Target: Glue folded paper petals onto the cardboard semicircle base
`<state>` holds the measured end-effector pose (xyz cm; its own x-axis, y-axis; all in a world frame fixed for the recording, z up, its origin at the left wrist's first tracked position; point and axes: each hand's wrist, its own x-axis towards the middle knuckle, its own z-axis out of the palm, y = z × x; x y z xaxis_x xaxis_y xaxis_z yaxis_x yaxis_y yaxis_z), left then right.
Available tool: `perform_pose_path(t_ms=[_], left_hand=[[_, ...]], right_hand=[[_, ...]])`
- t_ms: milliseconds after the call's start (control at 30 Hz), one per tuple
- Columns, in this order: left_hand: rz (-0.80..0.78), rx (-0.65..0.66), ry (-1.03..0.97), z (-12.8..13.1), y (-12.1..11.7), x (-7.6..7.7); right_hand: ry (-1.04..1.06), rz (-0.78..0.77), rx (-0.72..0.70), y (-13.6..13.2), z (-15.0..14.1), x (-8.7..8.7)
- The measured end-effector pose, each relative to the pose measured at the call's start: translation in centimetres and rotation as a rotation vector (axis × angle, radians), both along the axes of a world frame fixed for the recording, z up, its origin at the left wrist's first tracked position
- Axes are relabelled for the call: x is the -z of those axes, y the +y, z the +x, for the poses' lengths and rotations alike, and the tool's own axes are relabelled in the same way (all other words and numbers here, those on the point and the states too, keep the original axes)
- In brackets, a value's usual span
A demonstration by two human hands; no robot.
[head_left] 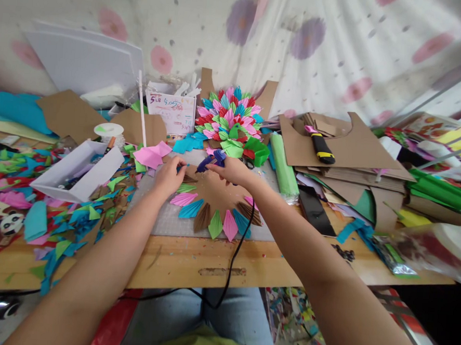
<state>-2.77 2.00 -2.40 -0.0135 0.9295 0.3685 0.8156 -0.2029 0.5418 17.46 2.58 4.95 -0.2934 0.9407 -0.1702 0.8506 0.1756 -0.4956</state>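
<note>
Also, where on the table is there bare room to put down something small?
The front strip of the wooden table, between the grey mat and the near edge, looks mostly bare, though the black cord crosses it. Left is crowded with paper scraps, right with stacked cardboard.

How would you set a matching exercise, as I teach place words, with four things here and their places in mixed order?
Things
1. Glue gun
2. Low white box
3. Light green roll
4. Black-and-yellow tool

Places
A. On top of the cardboard stack
B. Left of the mat, among paper scraps
C. In the right hand
D. Between the mat and the cardboard stack

Right pairs: 1-C, 2-B, 3-D, 4-A
</note>
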Motion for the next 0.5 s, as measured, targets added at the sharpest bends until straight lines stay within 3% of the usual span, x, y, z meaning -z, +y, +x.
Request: perform_pose_path(t_ms=[233,367,500], left_hand=[[0.001,0.007,-0.020,0.0,0.0,0.0],[0.010,0.016,-0.041,-0.1,0.1,0.1],[0.058,0.030,-0.066,-0.1,0.2,0.3]], right_hand=[[0.138,0.025,0.071,-0.4,1.8,0.0],[0.233,0.202,0.184,-1.0,5.4,0.6],[0.257,0.278,0.353,-1.9,10.0,1.7]])
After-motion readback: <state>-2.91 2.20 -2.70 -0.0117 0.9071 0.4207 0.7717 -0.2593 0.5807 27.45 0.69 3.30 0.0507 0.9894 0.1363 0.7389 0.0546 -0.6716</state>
